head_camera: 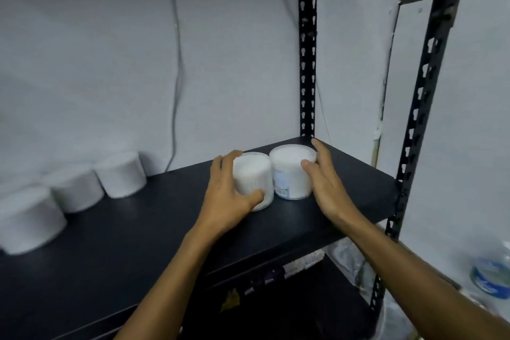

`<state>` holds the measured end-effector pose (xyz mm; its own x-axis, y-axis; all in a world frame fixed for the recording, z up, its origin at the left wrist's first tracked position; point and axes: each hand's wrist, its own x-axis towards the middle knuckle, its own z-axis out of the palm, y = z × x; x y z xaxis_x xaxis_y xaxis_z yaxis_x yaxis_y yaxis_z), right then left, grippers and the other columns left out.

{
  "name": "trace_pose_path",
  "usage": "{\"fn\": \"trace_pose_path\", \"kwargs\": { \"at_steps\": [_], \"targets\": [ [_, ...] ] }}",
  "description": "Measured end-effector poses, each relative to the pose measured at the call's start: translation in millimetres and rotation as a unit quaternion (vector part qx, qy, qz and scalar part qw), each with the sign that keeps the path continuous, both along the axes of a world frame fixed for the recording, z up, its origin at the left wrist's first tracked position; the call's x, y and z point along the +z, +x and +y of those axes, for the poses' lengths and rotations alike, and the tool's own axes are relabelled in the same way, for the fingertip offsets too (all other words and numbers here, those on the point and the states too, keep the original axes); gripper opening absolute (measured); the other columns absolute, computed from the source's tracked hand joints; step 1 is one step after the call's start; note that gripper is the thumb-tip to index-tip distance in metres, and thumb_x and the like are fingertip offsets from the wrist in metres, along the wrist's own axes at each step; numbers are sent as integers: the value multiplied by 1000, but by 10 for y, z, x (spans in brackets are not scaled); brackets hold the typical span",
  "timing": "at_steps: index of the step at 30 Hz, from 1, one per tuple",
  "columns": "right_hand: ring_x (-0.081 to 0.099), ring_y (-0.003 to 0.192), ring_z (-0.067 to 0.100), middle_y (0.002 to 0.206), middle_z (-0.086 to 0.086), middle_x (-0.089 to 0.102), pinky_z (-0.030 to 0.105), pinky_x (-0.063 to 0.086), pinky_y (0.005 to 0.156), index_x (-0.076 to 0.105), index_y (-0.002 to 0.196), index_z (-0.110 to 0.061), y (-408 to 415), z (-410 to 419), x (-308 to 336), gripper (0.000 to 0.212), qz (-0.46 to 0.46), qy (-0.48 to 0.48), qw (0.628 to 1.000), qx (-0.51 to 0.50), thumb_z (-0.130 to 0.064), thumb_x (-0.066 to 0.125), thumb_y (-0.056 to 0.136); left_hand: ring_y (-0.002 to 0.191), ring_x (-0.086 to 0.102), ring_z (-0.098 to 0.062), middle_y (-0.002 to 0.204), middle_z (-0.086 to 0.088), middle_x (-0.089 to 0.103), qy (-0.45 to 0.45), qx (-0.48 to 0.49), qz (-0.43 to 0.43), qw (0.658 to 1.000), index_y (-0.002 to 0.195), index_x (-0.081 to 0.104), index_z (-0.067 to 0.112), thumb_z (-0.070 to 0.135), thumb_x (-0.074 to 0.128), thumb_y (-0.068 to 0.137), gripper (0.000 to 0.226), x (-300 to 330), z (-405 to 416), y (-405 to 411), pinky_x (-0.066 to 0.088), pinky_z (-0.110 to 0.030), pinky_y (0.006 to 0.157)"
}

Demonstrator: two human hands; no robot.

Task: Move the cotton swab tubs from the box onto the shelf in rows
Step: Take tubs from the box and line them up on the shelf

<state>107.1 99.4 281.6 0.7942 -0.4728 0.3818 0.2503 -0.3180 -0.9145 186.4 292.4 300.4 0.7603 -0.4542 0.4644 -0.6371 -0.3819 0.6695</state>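
Note:
Two white cotton swab tubs stand side by side on the black shelf (143, 234) near its back right corner. My left hand (229, 196) wraps around the left tub (254, 174). My right hand (323, 182) grips the right tub (289, 171), which carries a bluish label; my thumb is on its front and my fingers reach behind it. Both tubs rest on the shelf board. Three more white tubs line the back wall at the left: one (121, 176), a second (77, 190) and a third (27, 221). The box is out of view.
Black slotted uprights stand at the back right corner (307, 63) and the front right (422, 107). A grey wall with a hanging cable (178, 77) backs the shelf. A lower shelf holds dark packages (276, 279). A water bottle (494, 273) sits at the lower right.

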Motion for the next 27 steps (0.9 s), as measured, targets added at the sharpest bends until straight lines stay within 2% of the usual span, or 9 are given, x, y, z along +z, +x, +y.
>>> {"fn": "trace_pose_path", "kwargs": {
  "at_steps": [2, 4, 7, 9, 12, 14, 20, 24, 27],
  "targets": [
    [53, 115, 7, 135, -14, 46, 32, 43, 98, 25, 142, -45, 123, 25, 2, 62, 16, -6, 998, 56, -29, 54, 89, 116, 37, -3, 137, 12, 35, 9, -1, 21, 1000, 133, 38, 36, 19, 74, 74, 71, -18, 218, 104, 34, -12, 86],
    [62, 100, 7, 132, -11, 51, 31, 51, 87, 36, 138, -41, 289, 59, 17, 63, 32, -50, 995, 84, -15, 61, 86, 117, 38, -3, 135, 13, 38, 11, 25, 16, 999, 129, 43, 36, 19, 75, 75, 65, -31, 427, 194, 34, -10, 86],
    [68, 86, 12, 130, -7, 52, 30, 56, 78, 47, 133, -36, 591, 222, 60, 54, 48, -96, 985, 139, -14, 64, 87, 115, 46, -10, 130, 10, 44, 2, 94, 5, 996, 126, 46, 35, 29, 80, 72, 65, -46, 729, 296, 43, -25, 94],
    [65, 92, 11, 130, -10, 46, 28, 54, 81, 49, 128, -39, 807, 407, 73, 49, 47, -141, 976, 157, -19, 66, 86, 111, 50, -13, 129, 7, 48, -7, 142, 6, 990, 125, 48, 34, 33, 82, 69, 65, -59, 932, 346, 47, -29, 92],
    [51, 108, 8, 126, -16, 41, 24, 47, 85, 50, 117, -40, 1099, 759, 119, 41, 23, -198, 964, 174, -24, 68, 83, 107, 48, -9, 129, 4, 50, 1, 211, -11, 977, 126, 47, 33, 38, 81, 70, 65, -75, 1245, 394, 40, -17, 81],
    [51, 108, 9, 122, -16, 45, 28, 48, 86, 49, 112, -38, 1254, 1007, 140, 37, 10, -211, 956, 202, -24, 68, 83, 106, 44, -7, 130, 2, 50, 10, 252, -25, 967, 128, 46, 32, 41, 80, 71, 66, -87, 1452, 391, 36, -16, 80],
    [52, 108, 12, 122, -11, 46, 29, 49, 87, 50, 108, -41, 1520, 1705, 54, 35, -39, -220, 938, 264, -20, 66, 85, 122, 43, -23, 138, -8, 37, 30, 365, -59, 929, 134, 44, 26, 41, 77, 75, 69, -149, 1975, 374, 42, -31, 97],
    [51, 103, 15, 119, -4, 38, 37, 52, 89, 53, 113, -37, 1603, 2020, 12, 35, -60, -220, 946, 232, -15, 62, 87, 135, 27, -30, 151, -13, 16, 90, 404, -98, 905, 134, 47, 24, 39, 75, 79, 64, -142, 2105, 472, 40, -40, 103],
    [54, 94, 16, 116, -4, 39, 39, 53, 85, 54, 114, -36, 1632, 2067, -11, 35, -65, -222, 952, 203, -16, 61, 87, 130, 33, -36, 144, -20, 32, 168, 427, -181, 870, 124, 57, 23, 44, 78, 74, 59, -154, 2145, 581, 45, -48, 94]
  ]
}}
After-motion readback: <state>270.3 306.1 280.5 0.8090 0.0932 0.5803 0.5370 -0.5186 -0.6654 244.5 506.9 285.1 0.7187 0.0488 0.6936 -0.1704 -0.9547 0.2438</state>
